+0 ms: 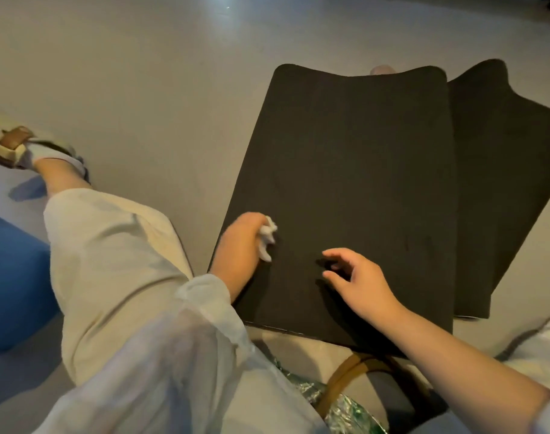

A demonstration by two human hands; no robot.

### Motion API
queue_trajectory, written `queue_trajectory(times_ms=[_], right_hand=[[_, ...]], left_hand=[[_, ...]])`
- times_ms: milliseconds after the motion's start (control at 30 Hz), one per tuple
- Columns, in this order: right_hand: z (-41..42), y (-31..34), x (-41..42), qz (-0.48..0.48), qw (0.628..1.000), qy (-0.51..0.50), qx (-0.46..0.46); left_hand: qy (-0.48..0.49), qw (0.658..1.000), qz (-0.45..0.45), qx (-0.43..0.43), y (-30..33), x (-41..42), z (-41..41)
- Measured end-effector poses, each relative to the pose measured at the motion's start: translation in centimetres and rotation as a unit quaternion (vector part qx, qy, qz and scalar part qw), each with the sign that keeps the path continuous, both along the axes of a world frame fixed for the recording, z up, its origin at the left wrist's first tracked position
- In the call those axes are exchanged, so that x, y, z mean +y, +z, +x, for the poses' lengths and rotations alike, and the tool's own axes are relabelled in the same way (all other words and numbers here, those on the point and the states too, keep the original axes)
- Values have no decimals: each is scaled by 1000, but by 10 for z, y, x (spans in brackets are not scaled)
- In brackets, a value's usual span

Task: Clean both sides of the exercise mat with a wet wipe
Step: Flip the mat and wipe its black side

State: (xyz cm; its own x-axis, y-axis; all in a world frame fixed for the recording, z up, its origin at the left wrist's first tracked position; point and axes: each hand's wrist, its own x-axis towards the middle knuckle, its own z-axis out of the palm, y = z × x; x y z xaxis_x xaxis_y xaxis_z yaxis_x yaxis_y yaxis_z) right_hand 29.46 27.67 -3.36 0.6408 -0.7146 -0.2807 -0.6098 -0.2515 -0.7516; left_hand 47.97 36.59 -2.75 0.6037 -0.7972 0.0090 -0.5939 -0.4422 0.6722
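Black mat (345,183), wiping underway: left hand (239,245) grips wipe (268,238) at 7 o'clock; right hand (358,277) loose, empty. Next: sweep toward 12.

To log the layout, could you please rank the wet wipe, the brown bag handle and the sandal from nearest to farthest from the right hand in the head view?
From the right hand:
1. Wet wipe, just to its left, gripped in the left hand on the black mat.
2. Brown bag handle, below, at the mat's near edge.
3. Sandal, far left on the floor.
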Motion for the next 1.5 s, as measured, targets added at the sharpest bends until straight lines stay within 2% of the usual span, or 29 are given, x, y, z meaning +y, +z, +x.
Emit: queue_trajectory(times_ms=[67, 100, 133, 167, 200, 233, 267, 300, 367, 433, 500, 600, 700, 800, 867, 933, 1000, 1067, 1167, 1300, 1367, 1500], right_hand=[[-9, -5, -1, -66, 996, 30, 59], [-12, -8, -1, -79, 994, 37, 67], [-15, -10, 0, -86, 993, 40, 69], [-16, -11, 1, -94, 992, 42, 67], [-18, -13, 2, -99, 992, 40, 63], [-19, -14, 4, -106, 992, 34, 55], [-20, -16, 5, -113, 992, 24, 45], [-22, -17, 6, -122, 992, 13, 35], [-27, -20, 8, -132, 991, -8, 15], [-32, -24, 12, -133, 991, -19, 7], [-36, -27, 14, -122, 992, -26, 2], [-39, -28, 19, -107, 994, -19, -6], [-42, -27, 22, -108, 992, 67, -9], [-38, -25, 29, -84, 983, 165, -20], [-31, -26, 30, -77, 983, 158, -57], [-25, -26, 24, -79, 988, 99, -86], [-17, -20, 13, -97, 990, 66, -72], [-8, -15, 0, -116, 991, 56, -47], [5, -3, -25, -139, 989, 39, -25], [28, 9, -70, -139, 990, 18, -23], [41, 14, -93, -143, 989, 8, -19], [70, 27, -135, -195, 980, 9, 29]], left_hand=[[43, 996, 81, -1, -7, 2, 14], [-1, 982, 186, -38, -8, 1, 14], [-69, 963, 260, -22, -11, -3, 12], [-180, 941, 288, -8, -23, 3, 7], [-204, 935, 290, 23, -34, 8, -3], [-172, 928, 327, 50, -36, 5, -16], [-99, 926, 357, 78, -34, -6, -35], [-79, 915, 391, 68, -35, -13, -48], [-120, 899, 416, 70, -47, -20, -66], [-169, 903, 382, 99, -56, -21, -80], [-173, 908, 363, 115, -49, -13, -95], [-145, 945, 248, 156, -33, 24, -109], [-162, 971, 105, 144, -26, 42, -95], [-97, 966, 5, 240, -22, 32, -82], [-66, 959, -18, 277, -19, 24, -74], [-69, 965, -16, 253, -15, 14, -64], [-70, 976, -2, 205, -13, 3, -50], [-94, 989, 60, 99, -14, -8, -31], [-104, 979, 168, -54, -17, -20, -4], [-82, 963, 170, -194, -35, -25, 16], [-95, 956, 154, -229, -51, -21, 23], [-87, 960, 131, -233, -76, -16, 23]])
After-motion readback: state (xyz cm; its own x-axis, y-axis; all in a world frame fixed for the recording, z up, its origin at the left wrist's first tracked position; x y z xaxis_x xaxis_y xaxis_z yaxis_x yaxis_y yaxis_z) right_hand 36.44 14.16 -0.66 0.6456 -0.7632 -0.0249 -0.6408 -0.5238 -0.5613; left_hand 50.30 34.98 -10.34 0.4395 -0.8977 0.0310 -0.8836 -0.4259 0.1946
